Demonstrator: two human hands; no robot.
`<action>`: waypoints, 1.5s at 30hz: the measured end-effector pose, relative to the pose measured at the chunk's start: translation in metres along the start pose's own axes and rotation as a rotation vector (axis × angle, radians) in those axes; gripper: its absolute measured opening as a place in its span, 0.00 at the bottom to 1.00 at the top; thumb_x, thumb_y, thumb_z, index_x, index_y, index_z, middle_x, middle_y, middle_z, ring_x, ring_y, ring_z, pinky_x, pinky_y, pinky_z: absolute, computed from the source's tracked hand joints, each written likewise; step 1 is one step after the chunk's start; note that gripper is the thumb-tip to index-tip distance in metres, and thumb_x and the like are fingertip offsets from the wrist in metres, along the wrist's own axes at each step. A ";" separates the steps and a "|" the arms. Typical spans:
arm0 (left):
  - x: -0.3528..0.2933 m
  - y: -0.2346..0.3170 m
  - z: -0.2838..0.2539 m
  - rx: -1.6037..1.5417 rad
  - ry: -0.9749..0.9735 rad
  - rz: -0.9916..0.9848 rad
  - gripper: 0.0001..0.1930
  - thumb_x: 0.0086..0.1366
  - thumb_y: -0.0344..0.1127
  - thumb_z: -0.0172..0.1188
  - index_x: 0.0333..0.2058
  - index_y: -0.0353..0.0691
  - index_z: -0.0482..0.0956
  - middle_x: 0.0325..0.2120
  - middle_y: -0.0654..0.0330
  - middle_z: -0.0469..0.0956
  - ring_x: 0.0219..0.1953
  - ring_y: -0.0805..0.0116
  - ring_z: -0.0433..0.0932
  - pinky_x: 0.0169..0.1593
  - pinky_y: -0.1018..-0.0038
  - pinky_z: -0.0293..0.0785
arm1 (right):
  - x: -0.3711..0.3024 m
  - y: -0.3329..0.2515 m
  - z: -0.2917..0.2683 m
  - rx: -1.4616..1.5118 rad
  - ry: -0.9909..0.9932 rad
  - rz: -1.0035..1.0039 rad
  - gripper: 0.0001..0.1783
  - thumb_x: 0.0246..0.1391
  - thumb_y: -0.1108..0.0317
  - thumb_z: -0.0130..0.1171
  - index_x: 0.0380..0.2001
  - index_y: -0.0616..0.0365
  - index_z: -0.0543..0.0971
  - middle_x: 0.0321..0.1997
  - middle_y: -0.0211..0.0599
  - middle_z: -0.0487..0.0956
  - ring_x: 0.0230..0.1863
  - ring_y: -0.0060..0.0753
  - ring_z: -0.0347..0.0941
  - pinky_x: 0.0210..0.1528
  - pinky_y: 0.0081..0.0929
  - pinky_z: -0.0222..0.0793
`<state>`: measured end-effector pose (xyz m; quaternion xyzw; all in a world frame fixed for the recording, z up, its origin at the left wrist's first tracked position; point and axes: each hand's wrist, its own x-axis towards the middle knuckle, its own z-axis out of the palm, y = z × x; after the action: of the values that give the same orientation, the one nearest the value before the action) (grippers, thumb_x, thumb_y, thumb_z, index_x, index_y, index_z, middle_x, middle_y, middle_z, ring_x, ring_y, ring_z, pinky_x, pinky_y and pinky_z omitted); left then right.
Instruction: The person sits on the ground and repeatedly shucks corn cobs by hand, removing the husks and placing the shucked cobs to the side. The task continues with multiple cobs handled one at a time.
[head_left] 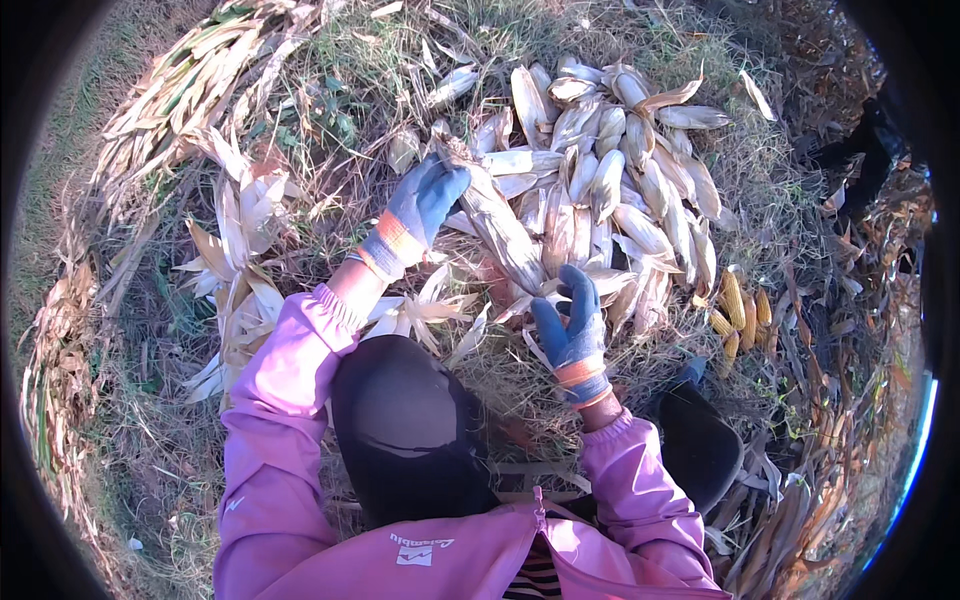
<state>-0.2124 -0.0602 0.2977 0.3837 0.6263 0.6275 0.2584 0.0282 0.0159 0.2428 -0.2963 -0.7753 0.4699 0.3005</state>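
My left hand [424,205], in a blue-grey glove with an orange cuff band, is closed around the stem end of an ear of corn [503,232] in its dry husk. The ear slants down to the right, its tip pointing toward my right hand [573,330]. That hand wears a matching glove, with thumb and forefinger apart close to the tip; whether they touch the husk I cannot tell. Beyond the held ear lies a heap of unhusked corn ears [610,180] in pale, dry husks.
Several bare yellow corn cobs [737,312] lie right of the heap. Loose husks [245,220] are scattered on the left, with dry stalks [190,80] at far left. More dry stalks [790,530] lie at lower right. My dark-clad knee [405,430] is close below my hands.
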 end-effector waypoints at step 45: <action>-0.031 0.030 0.190 -0.387 0.056 -0.413 0.09 0.61 0.29 0.44 0.32 0.36 0.74 0.29 0.59 0.76 0.30 0.70 0.76 0.35 0.74 0.76 | -0.043 0.028 -0.111 0.817 -0.314 0.398 0.35 0.46 0.74 0.62 0.58 0.61 0.59 0.52 0.35 0.70 0.51 0.25 0.64 0.54 0.23 0.60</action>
<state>-0.0369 0.0245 0.3069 0.1739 0.5665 0.6799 0.4320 0.1430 0.0560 0.2512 -0.2223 -0.4915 0.8234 0.1760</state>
